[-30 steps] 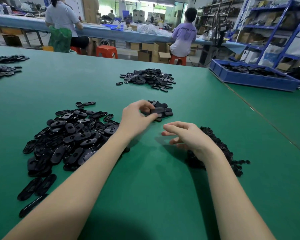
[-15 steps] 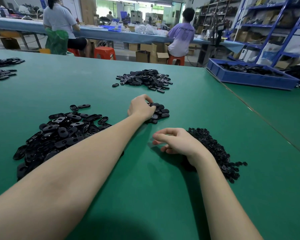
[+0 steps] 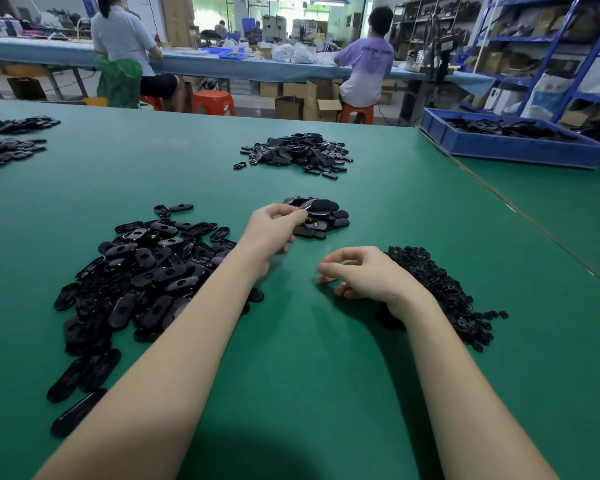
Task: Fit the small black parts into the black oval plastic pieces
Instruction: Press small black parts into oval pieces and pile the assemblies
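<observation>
Left hand (image 3: 272, 230) is reaching over the small pile (image 3: 321, 216) ahead, fingers pinching an oval piece (image 3: 303, 205) at its near edge, likely dropping off a fitted one. Right hand (image 3: 364, 271) is resting on the worktop (image 3: 326, 393), fingers loosely curled, holding nothing I can see, parked beside the small parts (image 3: 444, 292) for the next pick. Unfitted ovals (image 3: 142, 275) are lying left, within reach.

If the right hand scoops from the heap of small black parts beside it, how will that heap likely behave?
The heap of small black parts looks loose, so it would probably spread and shed strays, like those at its edge. The pieces seem tiny and light. The right hand may struggle to pinch just one.
</observation>
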Action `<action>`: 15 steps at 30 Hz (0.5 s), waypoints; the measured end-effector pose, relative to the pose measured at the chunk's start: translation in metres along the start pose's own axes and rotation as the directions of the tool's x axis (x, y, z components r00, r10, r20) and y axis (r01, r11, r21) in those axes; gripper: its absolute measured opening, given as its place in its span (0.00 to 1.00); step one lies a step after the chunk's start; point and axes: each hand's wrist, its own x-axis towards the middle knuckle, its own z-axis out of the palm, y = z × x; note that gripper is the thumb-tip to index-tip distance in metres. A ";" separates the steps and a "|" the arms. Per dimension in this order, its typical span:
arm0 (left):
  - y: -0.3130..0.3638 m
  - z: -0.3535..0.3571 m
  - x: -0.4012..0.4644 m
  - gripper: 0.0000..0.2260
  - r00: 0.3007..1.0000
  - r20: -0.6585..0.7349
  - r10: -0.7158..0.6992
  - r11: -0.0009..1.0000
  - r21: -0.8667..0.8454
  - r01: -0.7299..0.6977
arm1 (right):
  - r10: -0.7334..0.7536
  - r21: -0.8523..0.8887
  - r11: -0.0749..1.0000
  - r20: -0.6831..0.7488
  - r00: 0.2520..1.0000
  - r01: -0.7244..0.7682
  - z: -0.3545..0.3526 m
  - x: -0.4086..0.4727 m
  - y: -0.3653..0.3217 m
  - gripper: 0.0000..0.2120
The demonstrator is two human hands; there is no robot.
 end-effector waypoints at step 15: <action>0.020 -0.099 -0.043 0.05 0.943 0.332 -0.032 0.656 0.718 -0.231 | -0.034 -0.190 0.981 -0.047 0.998 0.025 0.007 -0.001 -0.003 0.04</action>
